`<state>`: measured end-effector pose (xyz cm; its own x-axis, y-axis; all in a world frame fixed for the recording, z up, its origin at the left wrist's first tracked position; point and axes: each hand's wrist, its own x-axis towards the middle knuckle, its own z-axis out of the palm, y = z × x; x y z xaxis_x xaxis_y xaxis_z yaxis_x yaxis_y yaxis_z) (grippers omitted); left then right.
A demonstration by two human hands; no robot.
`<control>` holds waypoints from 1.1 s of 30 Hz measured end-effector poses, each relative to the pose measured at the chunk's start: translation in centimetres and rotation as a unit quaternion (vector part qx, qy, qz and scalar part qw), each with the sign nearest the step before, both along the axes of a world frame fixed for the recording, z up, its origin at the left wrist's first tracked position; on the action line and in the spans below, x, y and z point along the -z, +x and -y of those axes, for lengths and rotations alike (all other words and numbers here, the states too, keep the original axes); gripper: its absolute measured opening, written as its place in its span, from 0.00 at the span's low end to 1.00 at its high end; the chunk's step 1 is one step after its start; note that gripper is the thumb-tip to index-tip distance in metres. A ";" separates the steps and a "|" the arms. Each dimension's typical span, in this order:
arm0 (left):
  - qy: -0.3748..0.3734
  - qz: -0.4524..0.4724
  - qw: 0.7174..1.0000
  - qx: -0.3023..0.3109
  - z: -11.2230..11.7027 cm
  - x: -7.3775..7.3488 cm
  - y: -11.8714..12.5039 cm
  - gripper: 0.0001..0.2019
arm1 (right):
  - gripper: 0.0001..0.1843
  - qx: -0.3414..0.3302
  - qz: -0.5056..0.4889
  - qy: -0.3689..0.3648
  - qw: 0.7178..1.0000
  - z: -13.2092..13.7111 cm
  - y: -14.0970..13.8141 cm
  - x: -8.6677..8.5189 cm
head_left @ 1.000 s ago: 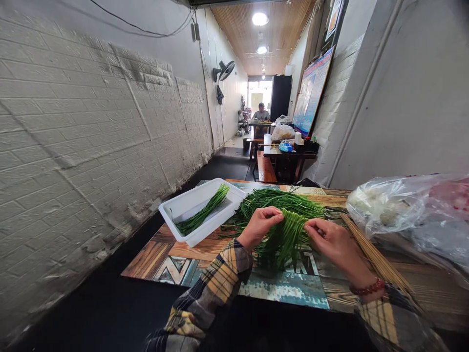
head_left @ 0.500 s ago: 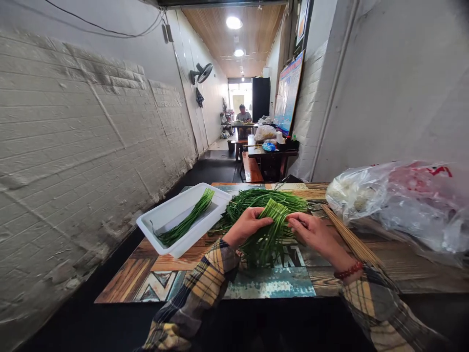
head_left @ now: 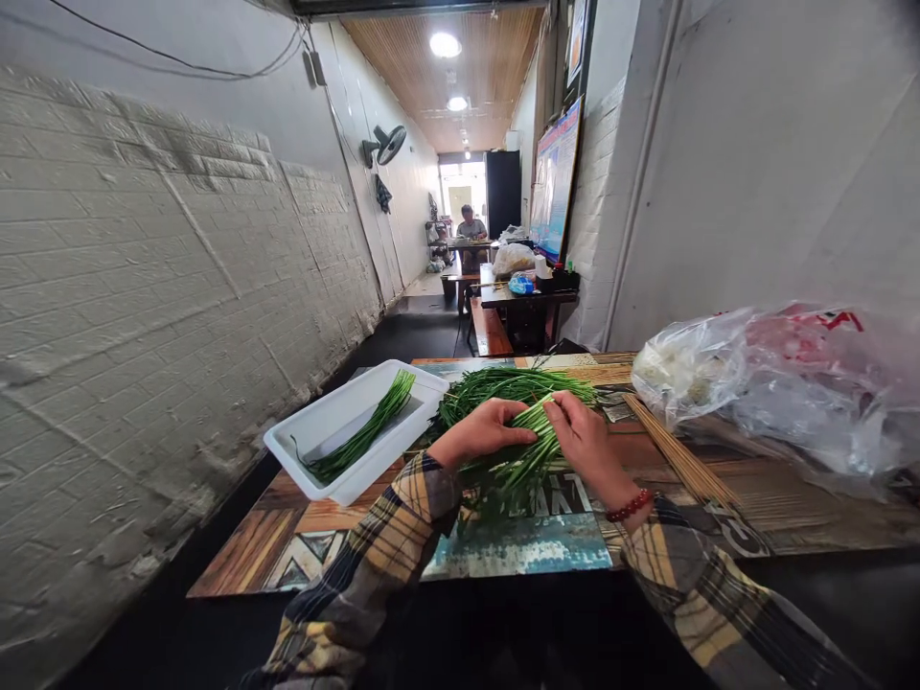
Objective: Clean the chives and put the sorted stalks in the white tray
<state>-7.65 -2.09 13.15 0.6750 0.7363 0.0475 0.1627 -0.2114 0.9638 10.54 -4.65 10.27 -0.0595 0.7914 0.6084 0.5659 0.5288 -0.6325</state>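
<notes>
Now | left hand (head_left: 483, 433), right hand (head_left: 579, 437) | both pinching chive bunch (head_left: 528, 450)

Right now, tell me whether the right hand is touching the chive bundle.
Touching. The head view shows the right hand wrapped over the chive bundle, with the left hand gripping its other side.

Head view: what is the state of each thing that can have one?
left hand, closed on the chive bundle
right hand, closed on the same bundle
white tray, open, holding a few chives
chive pile, loose on the table
skewers, lying flat
</notes>
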 end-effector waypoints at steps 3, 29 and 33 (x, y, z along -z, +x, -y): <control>0.125 -0.019 0.990 -0.069 0.6 0.9 -0.1 0.26 | 0.17 0.042 -0.004 0.017 0.999 -0.4 0.1 0.9; 0.440 -0.483 0.732 -0.193 4.4 10.9 1.7 0.31 | 0.17 0.058 -0.213 -0.238 0.946 0.2 1.7 11.4; 0.407 -0.472 0.764 -0.171 4.3 11.6 1.4 0.34 | 0.17 0.073 -0.186 -0.245 0.949 0.5 2.8 13.0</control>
<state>-6.22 -6.36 1.54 0.4660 0.8631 0.1948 0.8832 -0.4670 -0.0435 13.37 -5.13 -2.76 0.2188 0.9681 0.1225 0.2993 0.0529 -0.9527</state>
